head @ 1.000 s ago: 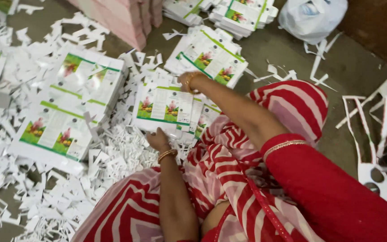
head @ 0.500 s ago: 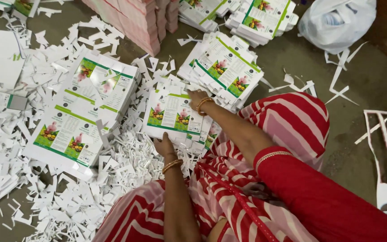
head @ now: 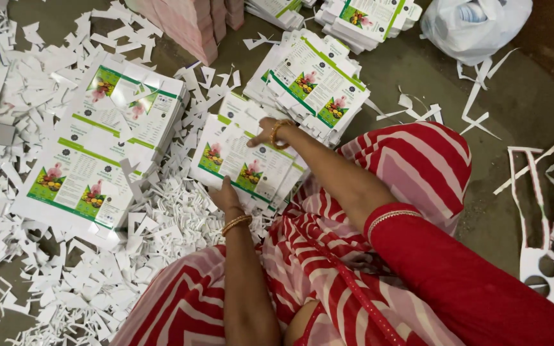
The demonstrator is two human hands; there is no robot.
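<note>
I sit on the floor in red striped clothes. My left hand (head: pixel 225 195) grips the near edge of a small stack of flat printed white-and-green carton blanks (head: pixel 246 161) in front of my knees. My right hand (head: pixel 265 130) rests on the far edge of the same stack, fingers pressed on the top sheet. Both wrists wear gold bangles. A bigger stack of the same blanks (head: pixel 312 83) lies just beyond the right hand.
A large pile of uncut printed sheets (head: pixel 104 141) lies to the left among white paper scraps (head: pixel 161 224). Pink stacked boards (head: pixel 190 25) stand at the top, more carton stacks (head: pixel 367 19) and a white plastic bag (head: pixel 476 25) top right. Cut-out waste (head: pixel 546 269) lies right.
The view shifted, so everything sits lower in frame. My right hand has slid toward the far edge of the small stack; my left hand stays on its near edge.
</note>
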